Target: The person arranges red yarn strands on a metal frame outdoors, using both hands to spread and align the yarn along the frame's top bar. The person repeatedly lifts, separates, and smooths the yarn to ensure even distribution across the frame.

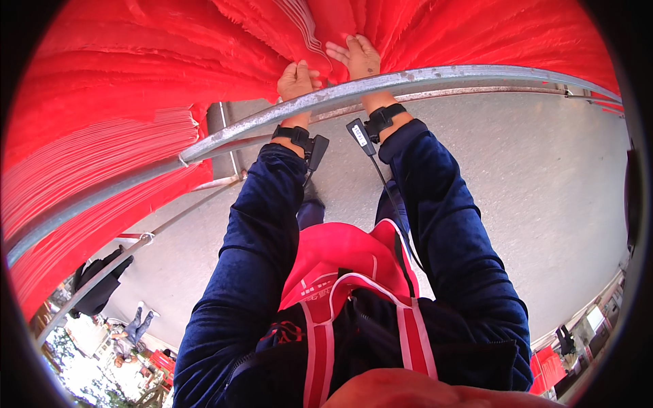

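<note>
A broad mass of thin red cloth [177, 47] fills the far side, in many gathered layers with ragged edges. My left hand [296, 81] is closed on the cloth's near edge, fingers bent in. Just right of it, my right hand [360, 58] pinches the same cloth, with some fingers stretched to the left. Between the hands, a fold with fine pale lines [309, 34] runs away from me. Both hands reach past a grey metal rail [394, 81]. Black bands with small cabled devices circle both wrists.
Closely stacked red layers [102, 163] hang at the left behind the curved rail. A thinner metal bar [190, 204] slants below them. Grey floor [530, 204] lies beneath. A person in dark clothes [98, 282] and another person [136, 330] are at the lower left.
</note>
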